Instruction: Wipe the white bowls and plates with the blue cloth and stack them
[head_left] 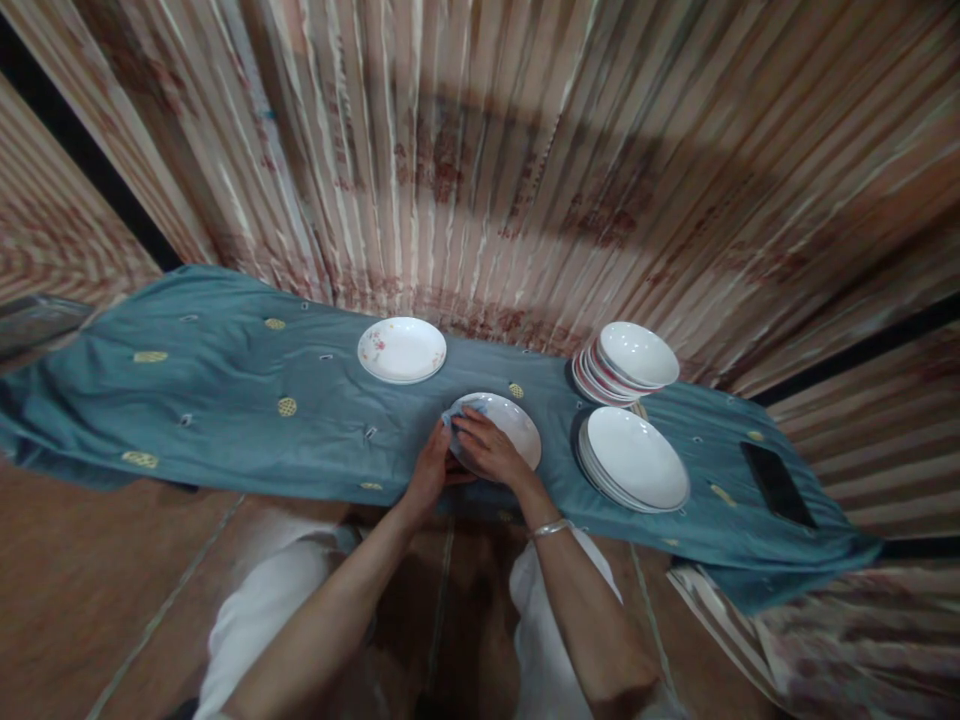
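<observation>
1. Far left: table under a teal tablecloth (225, 400), yellow and white motifs, some creases. Pleated curtain (525, 200) behind, full width.
2. Left of centre, back: flowered plate (409, 350), face up, pink-red flowers at its left side. Beyond the hands, apart from both.
3. Left hand (433, 462): at left edge of the white plate (525, 430), gripping the rim, thumb side up, some fingers going underneath. Plate sits just right of this palm.
4. Blue cloth (450, 412): small, bunched at the plate's upper-left rim, running onto its inner face; by left thumb, under right fingertips.
5. White plate: centre, near table's front edge, face up, between the hands. Can't tell if its base touches the table.
6. Right hand (489, 445): over the plate, palm down, fingers a little apart, tips on the cloth. Can't tell if it pinches the cloth or only presses it. Plate is below this hand, bare part showing to its right. Silver bracelet (551, 528) on wrist.
7. Right, back: bowl stack (637, 355), red-banded outsides, leaning slightly.
8. Right, front: plate stack (637, 460), just in front of bowls, apart from right hand.
9. Far right: black phone (778, 485), flat on tablecloth.
</observation>
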